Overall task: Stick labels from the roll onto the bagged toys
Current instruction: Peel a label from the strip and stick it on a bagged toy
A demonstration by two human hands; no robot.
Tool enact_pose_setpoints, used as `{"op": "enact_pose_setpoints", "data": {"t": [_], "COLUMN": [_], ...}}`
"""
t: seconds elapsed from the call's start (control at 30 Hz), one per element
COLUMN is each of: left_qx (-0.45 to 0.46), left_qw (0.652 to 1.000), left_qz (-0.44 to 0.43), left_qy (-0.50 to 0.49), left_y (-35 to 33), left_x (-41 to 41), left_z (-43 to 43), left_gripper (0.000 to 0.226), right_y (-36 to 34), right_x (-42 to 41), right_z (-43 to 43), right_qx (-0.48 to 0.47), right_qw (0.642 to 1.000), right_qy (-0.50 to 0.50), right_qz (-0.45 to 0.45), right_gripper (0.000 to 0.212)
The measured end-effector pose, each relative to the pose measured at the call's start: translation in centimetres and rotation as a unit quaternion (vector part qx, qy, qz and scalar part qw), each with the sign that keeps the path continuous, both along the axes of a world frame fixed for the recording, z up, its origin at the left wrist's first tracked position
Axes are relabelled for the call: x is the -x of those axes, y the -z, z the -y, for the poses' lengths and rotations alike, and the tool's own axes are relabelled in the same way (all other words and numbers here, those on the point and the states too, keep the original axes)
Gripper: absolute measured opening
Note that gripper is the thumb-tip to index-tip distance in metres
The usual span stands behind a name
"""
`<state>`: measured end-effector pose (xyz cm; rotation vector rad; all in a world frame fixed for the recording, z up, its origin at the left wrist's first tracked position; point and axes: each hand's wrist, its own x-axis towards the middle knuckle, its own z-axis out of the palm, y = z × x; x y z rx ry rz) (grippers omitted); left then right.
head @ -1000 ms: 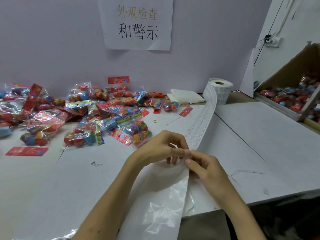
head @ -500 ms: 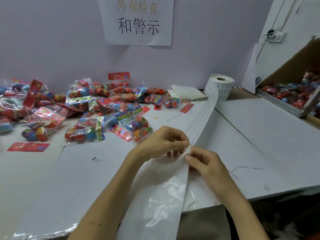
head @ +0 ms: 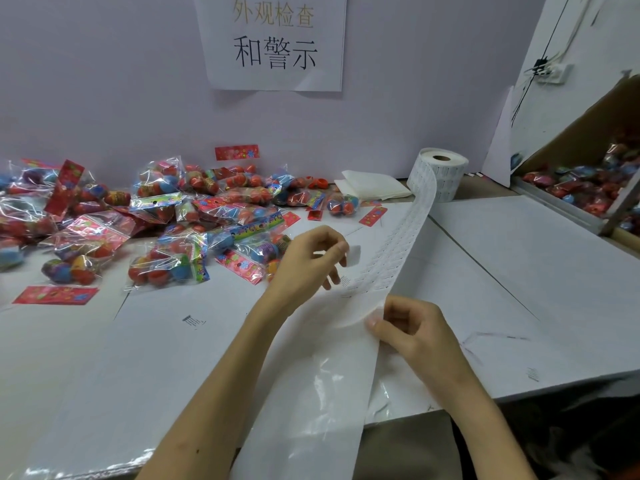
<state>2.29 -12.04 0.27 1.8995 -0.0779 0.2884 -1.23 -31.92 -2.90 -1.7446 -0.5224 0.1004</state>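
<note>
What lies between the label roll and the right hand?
In the head view, the unrolled label strip runs from the label roll to the right hand.

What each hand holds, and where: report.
Left hand pinches small white paper label by its left edge; right hand pinches long white backing strip at right edge.

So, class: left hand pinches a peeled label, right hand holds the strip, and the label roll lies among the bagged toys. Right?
Not quite. The head view shows the label roll standing apart from the bagged toys, further right by the wall. The left hand does pinch the label; the right hand holds the strip.
</note>
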Motion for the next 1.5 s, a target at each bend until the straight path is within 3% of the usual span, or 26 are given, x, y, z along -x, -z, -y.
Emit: {"op": "enact_pose_setpoints", "data": {"t": [0.13,0.23,0.47,0.73,0.93,1.1,1.27,1.5], "left_qx": [0.053,0.105,0.192,0.235,0.217,0.161,0.085,0.021], "left_qw": [0.997,0.993,0.980,0.960,0.959,0.969,0.972,0.910], "left_qz": [0.028,0.029,0.037,0.081,0.079,0.079,0.091,0.049], "left_qy": [-0.053,-0.041,-0.048,-0.133,-0.162,-0.171,-0.199,-0.412], "left_y": [-0.3,-0.5,-0.6,-0.6,-0.5,-0.3,-0.1,0.6], "left_x": [-0.1,0.2,0.3,0.0,0.0,0.1,-0.1,-0.1], "left_z": [-0.4,-0.4,-0.8,-1.8,-2.0,-1.9,-1.6,-3.9], "left_gripper": [0.006,0.007,0.014,0.020,0.028,0.033,0.045,0.046], "right_y": [-0.2,-1.0,-7.3,-8.0,-4.5,-3.9,-4.0,-3.8], "right_x": [0.3,0.2,-4.7,-11.4,-11.4,-10.9,-10.5,-11.2], "right_z": [0.3,0.3,-3.9,-8.5,-9.0,-9.1,-9.1,-8.9], "right_qx": [-0.076,-0.126,-0.128,-0.018,-0.054,-0.028,-0.004,-0.051], "right_qw": [0.988,0.960,0.961,0.996,0.998,0.994,0.984,0.993], "right_qy": [0.126,0.227,0.171,0.073,0.007,0.016,0.059,0.058], "right_qz": [0.044,0.102,0.175,0.044,0.009,0.106,0.170,0.095], "right_gripper": [0.047,0.039,0.032,0.043,0.029,0.005,0.006,0.017]}}
